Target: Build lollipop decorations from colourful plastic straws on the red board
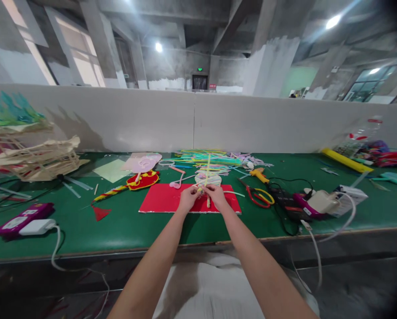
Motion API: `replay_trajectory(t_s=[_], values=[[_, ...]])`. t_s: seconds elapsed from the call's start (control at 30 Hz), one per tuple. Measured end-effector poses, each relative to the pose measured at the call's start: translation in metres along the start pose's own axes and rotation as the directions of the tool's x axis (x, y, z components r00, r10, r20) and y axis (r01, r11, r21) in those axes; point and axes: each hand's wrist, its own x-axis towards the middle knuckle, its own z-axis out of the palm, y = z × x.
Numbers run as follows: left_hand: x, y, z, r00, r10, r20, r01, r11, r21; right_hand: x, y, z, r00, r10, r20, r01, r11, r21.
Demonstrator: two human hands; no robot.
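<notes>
My left hand and my right hand meet over a red board, fingertips pinched close together. Between them is a thin pale yellow strip, one end of which sticks up away from me. Under the fingertips lies a round whitish piece with a short pale handle pointing toward me, like a small hand fan. The fingers partly cover where strip and round piece meet. A pale green strip extends to the right of my right hand.
Behind the board lies a pile of coloured strips. To the right are red-and-yellow scissors, an orange glue gun and a power strip. At left sit a red-and-yellow fan, a purple power strip and a wooden model.
</notes>
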Motion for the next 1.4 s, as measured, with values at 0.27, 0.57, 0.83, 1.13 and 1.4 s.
replay_trajectory(t_s=[0.27,0.57,0.83,1.13,1.4], values=[[-0.002,0.001,-0.001,0.994,-0.049,0.1,0.042,0.997,0.07,0.0,0.001,-0.001,0.999,-0.025,0.023,0.026,0.999,-0.027],[-0.001,0.002,-0.001,0.998,0.055,0.037,-0.06,0.988,0.139,0.0,-0.001,-0.002,0.998,-0.062,0.019,0.06,0.996,0.072],[-0.001,0.013,-0.005,0.996,-0.068,-0.06,0.063,0.995,-0.081,0.0,0.001,-0.002,1.0,-0.003,0.015,0.001,0.993,0.12],[0.0,0.015,-0.004,0.987,-0.129,-0.092,0.107,0.971,-0.213,0.0,-0.002,-0.001,0.998,0.027,0.062,-0.033,0.995,0.094],[0.006,0.006,-0.004,0.989,-0.126,-0.075,0.111,0.978,-0.179,0.001,0.0,-0.003,0.998,0.024,0.06,-0.028,0.998,0.065]])
